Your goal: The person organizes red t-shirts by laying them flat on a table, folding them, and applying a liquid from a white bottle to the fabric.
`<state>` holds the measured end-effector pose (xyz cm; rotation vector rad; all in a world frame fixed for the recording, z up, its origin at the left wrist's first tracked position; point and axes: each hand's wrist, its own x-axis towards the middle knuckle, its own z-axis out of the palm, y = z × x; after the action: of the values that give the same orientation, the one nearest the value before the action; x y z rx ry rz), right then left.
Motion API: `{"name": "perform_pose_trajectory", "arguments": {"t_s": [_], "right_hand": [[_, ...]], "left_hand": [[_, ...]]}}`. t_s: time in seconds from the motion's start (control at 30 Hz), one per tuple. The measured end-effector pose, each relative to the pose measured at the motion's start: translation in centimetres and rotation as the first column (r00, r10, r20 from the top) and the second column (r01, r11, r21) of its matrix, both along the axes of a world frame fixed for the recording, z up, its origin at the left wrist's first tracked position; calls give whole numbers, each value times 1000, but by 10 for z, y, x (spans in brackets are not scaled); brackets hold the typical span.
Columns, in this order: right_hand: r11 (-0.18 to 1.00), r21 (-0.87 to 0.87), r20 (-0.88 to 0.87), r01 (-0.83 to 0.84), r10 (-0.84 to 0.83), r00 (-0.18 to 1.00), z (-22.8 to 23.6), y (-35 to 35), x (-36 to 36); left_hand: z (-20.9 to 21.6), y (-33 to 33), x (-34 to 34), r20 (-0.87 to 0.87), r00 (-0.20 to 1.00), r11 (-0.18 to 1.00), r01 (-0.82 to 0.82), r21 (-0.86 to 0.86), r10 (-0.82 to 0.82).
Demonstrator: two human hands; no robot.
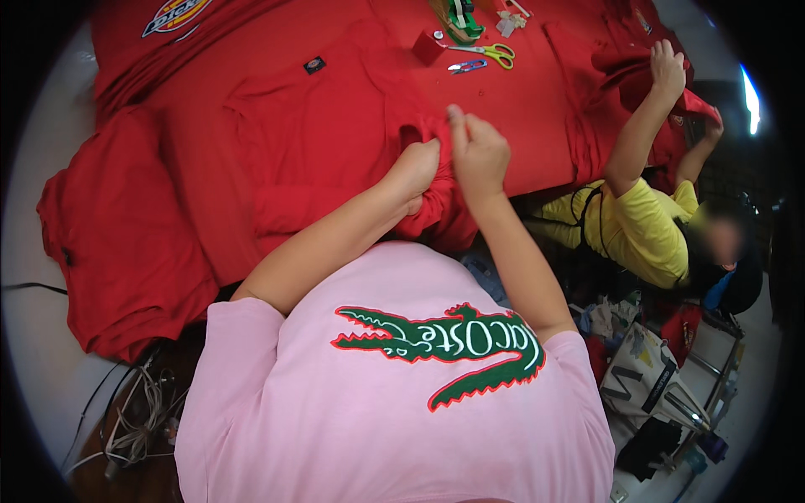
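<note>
A red shirt (319, 142) with a small dark neck label lies spread on the red-covered table. Its sleeve (434, 201) is bunched up in front of my chest. My left hand (418, 170) is closed around the sleeve fabric near its opening. Right beside it, my right hand (482, 159) is curled into a fist with the thumb up, against the edge of the bunched cloth. Whatever its fingers pinch is hidden. Beyond the hands lie yellow-green-handled scissors (496, 55) and blue thread snips (467, 66).
A green tape dispenser (463, 27) and a red block (428, 49) stand at the back. Piled red garments (126, 235) hang over the left edge. At right, a person in yellow (641, 230) lifts red cloth. Cables (138, 415) and a bag (644, 377) lie below.
</note>
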<state>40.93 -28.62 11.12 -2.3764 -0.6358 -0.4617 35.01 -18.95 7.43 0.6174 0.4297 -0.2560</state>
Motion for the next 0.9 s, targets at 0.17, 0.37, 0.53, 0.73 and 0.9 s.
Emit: {"name": "perform_pose_trajectory", "arguments": {"t_s": [0.17, 0.37, 0.53, 0.73, 0.9], "right_hand": [[918, -70, 272, -391, 395, 878, 13, 13, -52], [920, 365, -535, 141, 83, 840, -9, -106, 82], [985, 171, -578, -20, 117, 808, 45, -125, 70], [719, 620, -491, -314, 667, 560, 33, -91, -4], [918, 256, -466, -303, 392, 793, 31, -69, -19]], "left_hand": [[-62, -39, -4, 533, 676, 852, -309, -424, 510], [78, 34, -51, 114, 993, 1000, 22, -1, -22], [69, 53, -76, 229, 973, 995, -20, -96, 42], [67, 29, -72, 244, 970, 999, -2, -48, 13], [54, 16, -57, 200, 962, 892, -250, 377, 185]]}}
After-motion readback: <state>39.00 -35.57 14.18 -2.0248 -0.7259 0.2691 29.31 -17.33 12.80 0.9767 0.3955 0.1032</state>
